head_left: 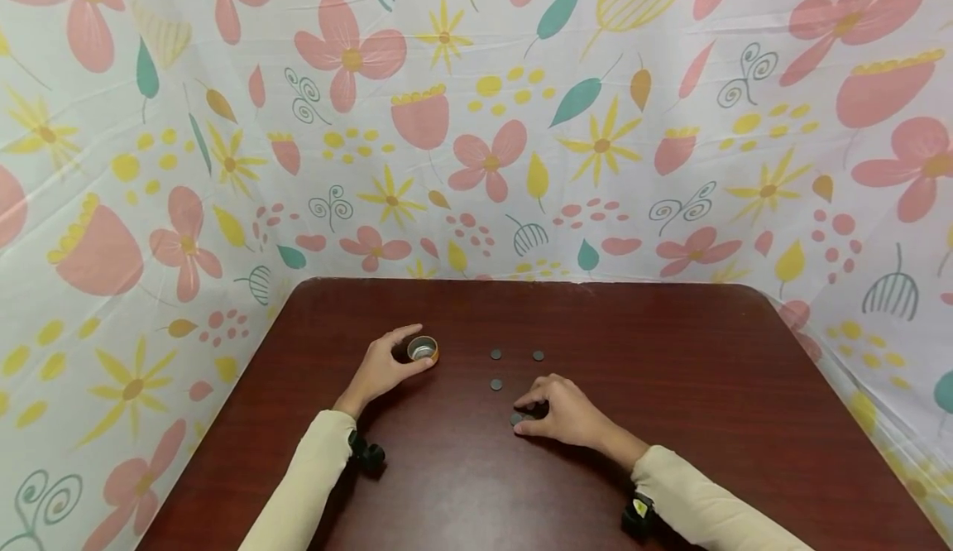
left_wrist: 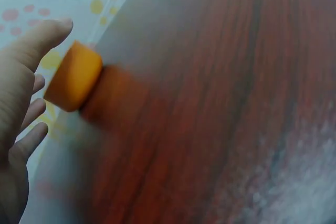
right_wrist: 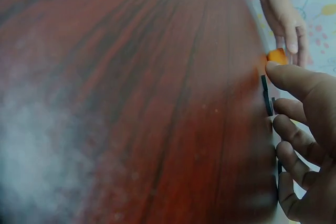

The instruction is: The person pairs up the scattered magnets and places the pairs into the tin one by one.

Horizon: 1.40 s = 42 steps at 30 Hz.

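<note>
Tin (head_left: 423,351), orange outside and silvery within, stands upright on the worktop (head_left: 633,336), its open top facing up between the thumb and fingers of the left hand (head_left: 383,369). Those fingers are spread wide around it, the thumb at its near side and the forefinger reaching past its far side; whether any skin touches it, one cannot tell.

The right hand (head_left: 566,412) is low over the worktop, its fingers bent, with a narrow gap between forefinger and thumb. One small dark disc (head_left: 516,420) shows in that gap, next to the thumb tip; whether it is pinched cannot be told. Just ahead of these fingers and to their left lies a second disc (head_left: 495,385). Farther ahead are two more, a third disc (head_left: 538,356) nearly straight beyond the right fingers and a fourth disc (head_left: 495,354) to its left, to the right of the left fingertips and apart from them. Pale sleeves (head_left: 301,481) cover both forearms behind the fingers, and a flowered sheet (head_left: 476,237) hangs beyond them.
</note>
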{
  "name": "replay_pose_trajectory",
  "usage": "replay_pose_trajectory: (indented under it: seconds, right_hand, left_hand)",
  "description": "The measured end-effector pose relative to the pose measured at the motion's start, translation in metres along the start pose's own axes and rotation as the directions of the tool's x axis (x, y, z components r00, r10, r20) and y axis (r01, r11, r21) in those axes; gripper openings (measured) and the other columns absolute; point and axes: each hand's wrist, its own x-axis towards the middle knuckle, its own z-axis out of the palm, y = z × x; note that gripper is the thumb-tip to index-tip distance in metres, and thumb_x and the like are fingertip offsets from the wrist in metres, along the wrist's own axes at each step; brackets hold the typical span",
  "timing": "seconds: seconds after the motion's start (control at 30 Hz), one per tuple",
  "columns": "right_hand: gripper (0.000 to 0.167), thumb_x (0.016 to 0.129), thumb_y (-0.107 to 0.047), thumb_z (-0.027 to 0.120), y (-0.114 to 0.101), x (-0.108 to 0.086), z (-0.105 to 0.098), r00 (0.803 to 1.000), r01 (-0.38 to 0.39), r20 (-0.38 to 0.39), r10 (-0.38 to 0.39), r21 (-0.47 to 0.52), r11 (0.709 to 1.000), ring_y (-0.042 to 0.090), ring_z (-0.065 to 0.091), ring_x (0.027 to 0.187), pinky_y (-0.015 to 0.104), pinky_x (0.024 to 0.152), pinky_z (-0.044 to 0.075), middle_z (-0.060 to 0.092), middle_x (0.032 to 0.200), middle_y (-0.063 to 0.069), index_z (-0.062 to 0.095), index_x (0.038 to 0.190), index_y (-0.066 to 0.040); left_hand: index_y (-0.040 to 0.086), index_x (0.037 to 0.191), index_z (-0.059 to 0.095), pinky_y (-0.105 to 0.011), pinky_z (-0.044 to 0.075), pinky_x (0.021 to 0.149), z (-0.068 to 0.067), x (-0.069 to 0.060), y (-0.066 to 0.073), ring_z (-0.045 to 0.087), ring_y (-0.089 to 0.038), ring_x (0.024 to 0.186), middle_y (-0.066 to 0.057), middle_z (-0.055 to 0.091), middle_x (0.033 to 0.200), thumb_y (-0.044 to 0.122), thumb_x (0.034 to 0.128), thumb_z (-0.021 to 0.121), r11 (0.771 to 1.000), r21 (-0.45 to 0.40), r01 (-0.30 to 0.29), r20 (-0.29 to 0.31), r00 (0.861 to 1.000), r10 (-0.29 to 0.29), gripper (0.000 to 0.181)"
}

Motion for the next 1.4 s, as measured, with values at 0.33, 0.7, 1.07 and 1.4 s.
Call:
replay_pose_trajectory:
  seconds: [0.33, 0.7, 1.07, 1.4]
  right_hand:
    - [0.029, 0.082, -0.038, 0.087, -0.001, -0.001, 0.004, 0.999, -0.034, -0.017, 0.034, 0.001, 0.999, 0.005, 0.053, 0.084, 0.027, 0.073, 0.044, 0.065, 0.09, -0.015, 0.083, 0.105, -0.021]
    - [0.019, 0.084, -0.035, 0.086, -0.001, 0.0, 0.005, 0.998, -0.057, -0.002, 0.058, 0.016, 0.998, 0.005, 0.053, 0.085, 0.033, 0.08, 0.04, 0.064, 0.089, -0.017, 0.084, 0.099, -0.024]
    - [0.012, 0.086, -0.031, 0.084, -0.001, 0.0, 0.0, 0.999, -0.035, -0.01, 0.035, 0.018, 0.999, 0.004, 0.054, 0.088, 0.04, 0.085, 0.041, 0.067, 0.091, -0.019, 0.084, 0.096, -0.025]
    - [0.012, 0.085, -0.031, 0.086, -0.005, 0.0, -0.007, 0.999, -0.027, -0.039, 0.028, 0.031, 0.999, 0.002, 0.053, 0.087, 0.038, 0.084, 0.042, 0.065, 0.089, -0.021, 0.084, 0.094, -0.024]
  left_hand:
    - [0.012, 0.15, 0.054, -0.054, 0.046, 0.105, 0.004, 0.0, -0.009, 0.056, -0.028, 0.126, -0.005, 0.059, 0.145, 0.042, 0.0829, 0.086, 0.997, -0.021, 0.073, 0.038, 0.997, -0.072, 0.08]
    - [0.013, 0.146, 0.057, -0.053, 0.047, 0.106, 0.008, 0.001, -0.01, 0.056, -0.027, 0.13, -0.003, 0.062, 0.14, 0.045, 0.0827, 0.086, 0.997, -0.015, 0.08, 0.05, 0.996, -0.079, 0.076]
    - [0.014, 0.146, 0.058, -0.054, 0.047, 0.104, 0.008, 0.0, -0.01, 0.058, -0.027, 0.128, -0.002, 0.063, 0.138, 0.042, 0.0835, 0.085, 0.997, -0.029, 0.069, 0.046, 0.997, -0.067, 0.073]
    - [0.012, 0.146, 0.058, -0.054, 0.047, 0.104, 0.008, 0.0, -0.01, 0.058, -0.027, 0.128, -0.003, 0.063, 0.138, 0.041, 0.0841, 0.085, 0.998, -0.038, 0.06, 0.043, 0.997, -0.058, 0.073]
